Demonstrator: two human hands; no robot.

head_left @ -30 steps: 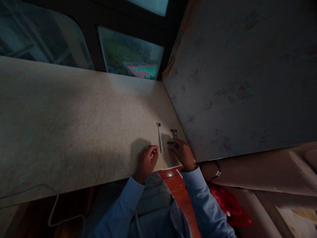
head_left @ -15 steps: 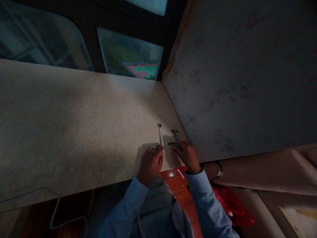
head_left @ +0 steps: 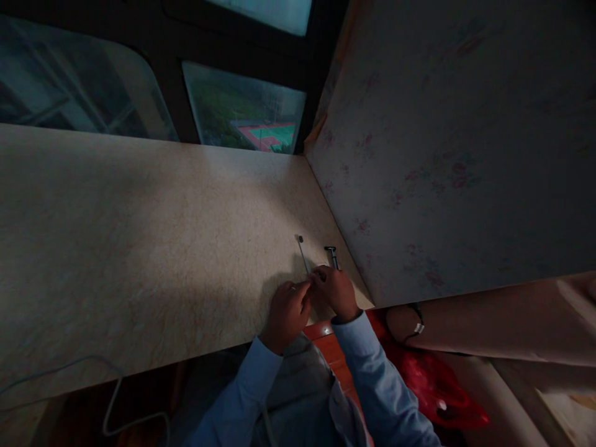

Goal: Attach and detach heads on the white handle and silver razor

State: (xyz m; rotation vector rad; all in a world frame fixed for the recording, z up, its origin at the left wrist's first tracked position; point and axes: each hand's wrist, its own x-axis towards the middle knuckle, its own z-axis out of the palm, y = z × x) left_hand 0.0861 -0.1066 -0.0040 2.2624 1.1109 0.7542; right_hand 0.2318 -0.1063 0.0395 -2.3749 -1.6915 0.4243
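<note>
A slim white toothbrush (head_left: 304, 256) with a dark head points away from me on the pale tabletop. My left hand (head_left: 287, 308) is closed, thumb and forefinger pinched at the near end of its handle. Just right of it, my right hand (head_left: 336, 290) meets the left fingertips at that same end. Its fingers are pinched together, and what lies in them is hidden. Beyond the right knuckles a dark T-shaped razor (head_left: 332, 253) shows its head and upper handle; the lower part is covered by the hand.
The marbled tabletop (head_left: 186, 248) runs left to the window (head_left: 246, 105). A floral-papered wall (head_left: 419, 155) rises close on the right. A thin cable (head_left: 109, 406) hangs over the front edge at left. A red plastic bag (head_left: 435, 388) lies below at right.
My right hand has moved left from beside the razor to the left fingertips. The small dark bar beside it is out of sight now. The toothbrush handle looks narrower, as if turned.
</note>
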